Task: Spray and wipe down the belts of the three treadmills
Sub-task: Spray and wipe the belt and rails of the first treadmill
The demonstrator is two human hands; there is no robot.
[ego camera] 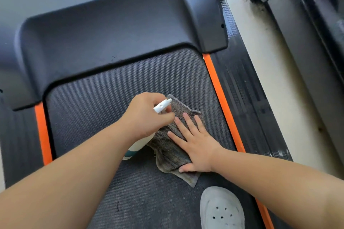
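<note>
The belt [96,109] lies under the flat, spread fingers [189,123] of the right hand [199,148], which press a grey cloth [167,152] on it mid-wipe, while the left hand [143,117] just beside them grips the spray bottle [162,105], so the next stroke likely needs firm, even sliding pressure.

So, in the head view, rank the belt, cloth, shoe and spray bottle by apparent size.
1. belt
2. cloth and shoe look alike; the shoe is nearer and cropped, so unranked
3. spray bottle, mostly hidden by the left hand
</note>
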